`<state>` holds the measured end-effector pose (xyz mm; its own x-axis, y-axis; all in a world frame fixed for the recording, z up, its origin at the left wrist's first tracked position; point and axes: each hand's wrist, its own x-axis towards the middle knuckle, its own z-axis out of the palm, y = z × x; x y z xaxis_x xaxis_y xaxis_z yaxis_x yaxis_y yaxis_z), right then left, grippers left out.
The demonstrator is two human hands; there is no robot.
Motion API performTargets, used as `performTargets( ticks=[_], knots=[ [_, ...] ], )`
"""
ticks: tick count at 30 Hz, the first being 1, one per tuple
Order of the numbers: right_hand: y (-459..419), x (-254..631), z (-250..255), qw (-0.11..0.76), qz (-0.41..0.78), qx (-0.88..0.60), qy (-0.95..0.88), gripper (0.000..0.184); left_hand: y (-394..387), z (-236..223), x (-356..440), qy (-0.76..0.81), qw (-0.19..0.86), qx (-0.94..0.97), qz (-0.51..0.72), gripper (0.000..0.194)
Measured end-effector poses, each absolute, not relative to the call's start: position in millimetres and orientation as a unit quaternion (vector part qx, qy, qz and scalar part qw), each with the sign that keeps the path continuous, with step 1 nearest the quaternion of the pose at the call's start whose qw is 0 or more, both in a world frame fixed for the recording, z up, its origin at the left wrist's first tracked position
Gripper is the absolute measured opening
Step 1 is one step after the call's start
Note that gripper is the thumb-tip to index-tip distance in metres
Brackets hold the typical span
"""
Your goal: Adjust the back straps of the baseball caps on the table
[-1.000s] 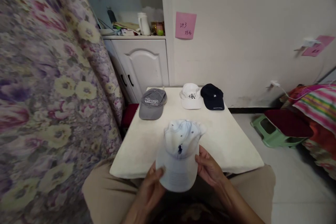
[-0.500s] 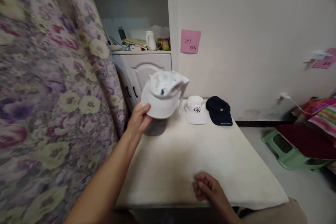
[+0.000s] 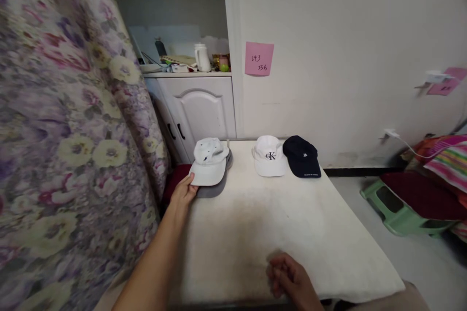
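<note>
My left hand pinches the brim edge of a pale baseball cap with a small dark logo. That cap lies over a grey cap, whose brim and side show beneath it at the table's far left. Curled loosely near the table's front edge, my right hand has its fingers folded in, and whatever they may hold cannot be seen. A white cap with black letters and a navy cap sit side by side at the back of the table.
The cream-covered table meets the wall at the back. A floral curtain hangs close on the left. Behind stands a white cabinet with a white jug on top. A green stool is on the right.
My left hand has lowered the pale cap from mid-air onto the grey cap. The right hand stays near the front edge, and the view has shifted slightly.
</note>
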<state>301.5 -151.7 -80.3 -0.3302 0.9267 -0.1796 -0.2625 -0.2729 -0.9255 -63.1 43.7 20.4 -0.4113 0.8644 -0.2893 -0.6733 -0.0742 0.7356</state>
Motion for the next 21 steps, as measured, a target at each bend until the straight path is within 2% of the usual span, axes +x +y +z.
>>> performTargets(
  ticks=[3,9,17,21],
  knots=[
    [-153,301,-73,0.431,0.691,-0.387,-0.431,0.051,34,16,-70,0.436,0.529,0.109,0.720,0.018],
    [-155,301,-70,0.435,0.679,-0.400,-0.436,0.052,16,-3,-78,0.489,0.503,0.103,0.705,0.028],
    [-156,302,-67,0.434,0.677,-0.404,-0.435,0.048,13,-10,-81,0.574,0.443,0.121,0.678,0.014],
    [-156,303,-68,0.437,0.683,-0.398,-0.429,0.046,5,-10,-74,0.606,0.411,0.140,0.666,0.018]
  ],
)
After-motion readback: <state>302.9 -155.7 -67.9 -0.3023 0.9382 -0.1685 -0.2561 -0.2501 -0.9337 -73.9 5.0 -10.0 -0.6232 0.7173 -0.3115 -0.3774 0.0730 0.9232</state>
